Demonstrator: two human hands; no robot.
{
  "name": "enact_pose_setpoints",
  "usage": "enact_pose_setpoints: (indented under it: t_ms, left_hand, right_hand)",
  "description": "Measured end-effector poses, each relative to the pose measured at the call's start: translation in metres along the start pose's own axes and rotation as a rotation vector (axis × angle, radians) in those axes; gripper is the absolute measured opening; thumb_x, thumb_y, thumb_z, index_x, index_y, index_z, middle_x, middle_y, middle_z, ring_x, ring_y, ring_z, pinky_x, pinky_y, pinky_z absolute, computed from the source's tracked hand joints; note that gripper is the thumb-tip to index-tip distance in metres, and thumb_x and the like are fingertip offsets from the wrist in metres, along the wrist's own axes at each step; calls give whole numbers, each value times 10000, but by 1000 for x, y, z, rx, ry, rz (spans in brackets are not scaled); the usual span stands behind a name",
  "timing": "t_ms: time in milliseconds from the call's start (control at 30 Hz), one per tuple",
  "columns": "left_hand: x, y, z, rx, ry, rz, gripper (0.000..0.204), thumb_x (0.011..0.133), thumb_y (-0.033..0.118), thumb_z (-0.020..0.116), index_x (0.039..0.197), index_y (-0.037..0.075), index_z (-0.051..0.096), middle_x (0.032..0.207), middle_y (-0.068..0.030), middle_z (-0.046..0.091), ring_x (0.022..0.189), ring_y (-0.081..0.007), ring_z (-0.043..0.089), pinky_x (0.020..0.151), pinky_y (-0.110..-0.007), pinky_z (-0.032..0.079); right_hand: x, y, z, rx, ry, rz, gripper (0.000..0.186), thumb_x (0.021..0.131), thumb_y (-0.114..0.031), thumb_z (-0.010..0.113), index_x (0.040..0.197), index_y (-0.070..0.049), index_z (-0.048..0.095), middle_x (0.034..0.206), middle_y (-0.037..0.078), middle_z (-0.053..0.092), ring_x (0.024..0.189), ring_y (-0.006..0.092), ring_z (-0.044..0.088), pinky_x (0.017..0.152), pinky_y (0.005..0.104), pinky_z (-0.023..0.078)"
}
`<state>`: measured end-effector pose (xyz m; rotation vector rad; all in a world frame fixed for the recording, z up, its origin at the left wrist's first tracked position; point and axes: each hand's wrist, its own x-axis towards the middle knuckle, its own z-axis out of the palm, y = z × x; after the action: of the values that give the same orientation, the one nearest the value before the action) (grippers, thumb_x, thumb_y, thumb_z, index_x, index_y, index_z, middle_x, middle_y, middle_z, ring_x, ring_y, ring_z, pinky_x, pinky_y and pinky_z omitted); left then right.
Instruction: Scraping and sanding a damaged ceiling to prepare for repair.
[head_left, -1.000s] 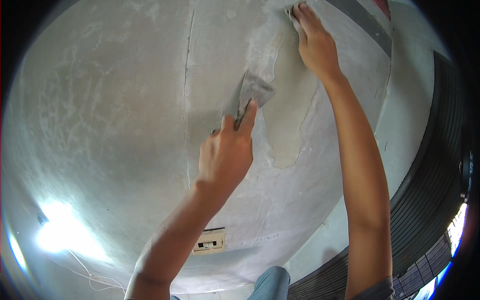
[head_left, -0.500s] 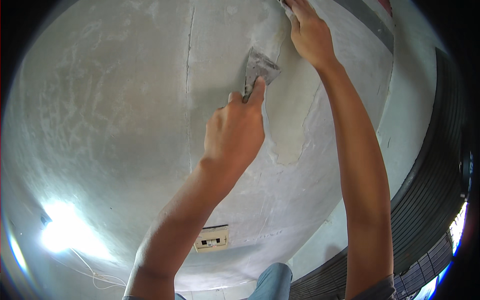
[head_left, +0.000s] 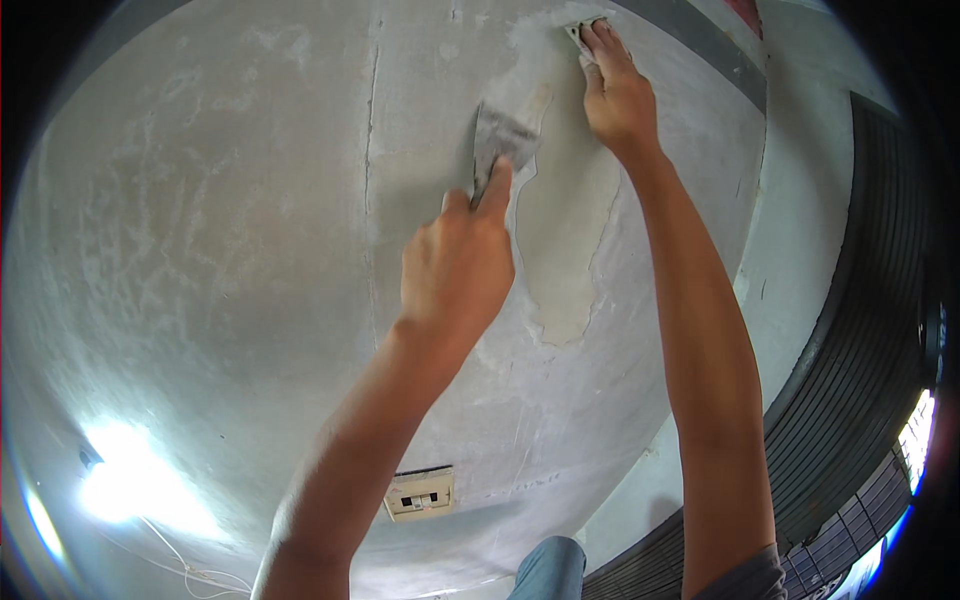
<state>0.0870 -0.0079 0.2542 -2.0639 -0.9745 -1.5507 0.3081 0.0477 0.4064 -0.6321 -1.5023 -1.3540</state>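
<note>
My left hand point(head_left: 458, 268) is closed around the handle of a putty knife point(head_left: 500, 135), its forefinger stretched along the smeared grey blade. The blade is at the wall, just left of a smooth beige patch point(head_left: 562, 255) with a ragged edge. Higher up and to the right, my right hand point(head_left: 622, 108) presses a small flat pale piece point(head_left: 573, 33) with a light rim against the wall near the patch's top. My fingers cover most of that piece, so its kind is unclear.
A long crack point(head_left: 371, 130) runs down the grey wall point(head_left: 220, 270). Low on the wall sits a cream switch plate point(head_left: 420, 494). A bright lamp point(head_left: 135, 480) with a white cable glares at lower left. Dark ribbed panelling point(head_left: 850, 330) stands at right; my knee point(head_left: 550, 570) shows below.
My right hand appears lower in the picture, bringing the pale piece more into view. The putty knife and left hand have shifted slightly left. The view itself has tilted up a little.
</note>
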Motion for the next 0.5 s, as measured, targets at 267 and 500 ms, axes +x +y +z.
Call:
enact_pose_setpoints:
  t_ms: [267, 500]
  left_hand:
    - [-59, -24, -3, -6, -81, -56, 625, 877, -4, 610, 1474, 166, 535, 798, -168, 590, 626, -356, 647, 590, -473, 550]
    - [-20, -13, 0, -25, 34, 46, 635, 875, -4, 614, 1481, 167, 530, 804, -162, 588, 614, -344, 638, 582, -456, 553]
  right_hand:
    - [-30, -68, 6, 191, -203, -403, 405, 843, 30, 560, 1213, -69, 691, 1495, 122, 534, 1447, 276, 438, 1216, 429, 334]
    - [36, -14, 31, -91, 162, 107, 522, 848, 35, 515, 1349, -93, 585, 1490, 168, 514, 1397, 351, 466, 1159, 423, 394]
